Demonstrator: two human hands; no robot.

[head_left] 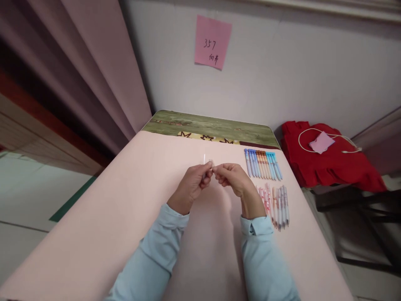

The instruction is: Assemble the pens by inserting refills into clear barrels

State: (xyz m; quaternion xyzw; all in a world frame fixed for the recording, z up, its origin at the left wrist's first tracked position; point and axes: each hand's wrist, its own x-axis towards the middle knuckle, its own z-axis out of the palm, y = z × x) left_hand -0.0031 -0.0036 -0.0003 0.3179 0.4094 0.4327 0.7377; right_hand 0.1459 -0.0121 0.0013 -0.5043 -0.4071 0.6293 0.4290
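Observation:
My left hand (pixel 192 184) and my right hand (pixel 232 177) meet above the middle of a pink-covered table (pixel 125 217), both with fingers pinched. Between the fingertips is a small pale pen part (pixel 209 163); a thin white rod sticks up from my left fingers. I cannot make out exactly what the piece is. To the right lies a row of several blue and orange pens (pixel 262 164), and nearer me a second row of several pink and white pens (pixel 275 202). My right wrist is close to that nearer row.
A pink note (pixel 212 42) with writing hangs on the wall. The table's far end shows a green patterned surface (pixel 213 125). A red cloth (pixel 328 161) with a white cord and pink paper lies on a stand at right. Curtains (pixel 78 71) hang at left.

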